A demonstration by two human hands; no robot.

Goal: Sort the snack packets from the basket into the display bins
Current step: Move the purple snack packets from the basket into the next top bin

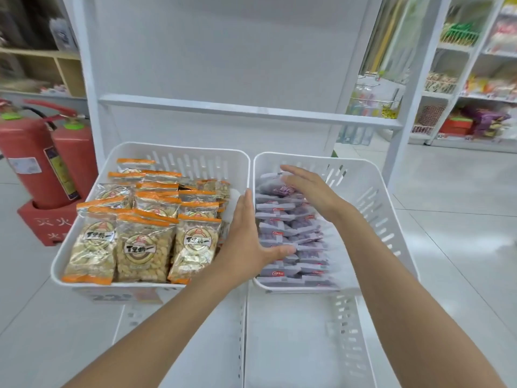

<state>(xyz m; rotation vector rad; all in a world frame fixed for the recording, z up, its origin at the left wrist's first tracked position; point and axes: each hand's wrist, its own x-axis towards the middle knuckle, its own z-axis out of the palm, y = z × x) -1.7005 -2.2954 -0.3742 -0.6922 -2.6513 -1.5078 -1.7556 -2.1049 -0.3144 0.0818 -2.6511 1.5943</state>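
Two white slotted display bins stand side by side on a white shelf. The left bin [84, 231] holds several clear peanut packets [142, 247] with orange tops. The right bin [391, 219] holds a row of several purple packets [282, 236] along its left side. My left hand [246, 236] is flat and straight over the gap between the bins, its thumb touching the purple packets. My right hand [307, 189] reaches into the right bin with straight fingers laid on the far end of the purple row. Neither hand holds a packet.
Two red fire extinguishers [36, 158] stand on the floor at the left. A white shelf back panel [223, 65] rises behind the bins. Stocked shop shelves [470, 88] fill the far right. An empty white slotted bin [347, 331] sits in front, under my arms.
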